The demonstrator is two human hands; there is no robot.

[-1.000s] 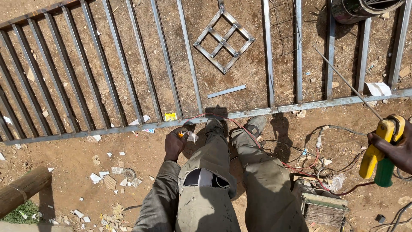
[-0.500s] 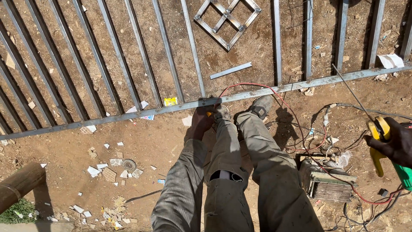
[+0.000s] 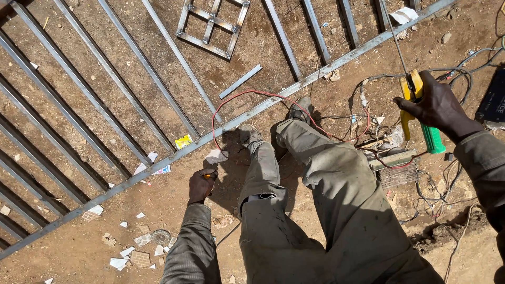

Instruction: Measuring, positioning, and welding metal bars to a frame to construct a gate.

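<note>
My right hand (image 3: 439, 108) grips the yellow-green electrode holder (image 3: 418, 113); my left hand (image 3: 202, 185) clenches something small, perhaps orange, beside the steel gate frame (image 3: 158, 163).

Small yellow wrapper (image 3: 183, 141) on the dirt, just above the long rail (image 3: 158, 164). White paper scrap with blue print (image 3: 162, 170) touching the rail's lower edge, left of it. Dark flat box with pale lettering (image 3: 493, 100) at right edge, partly cut off.
</note>
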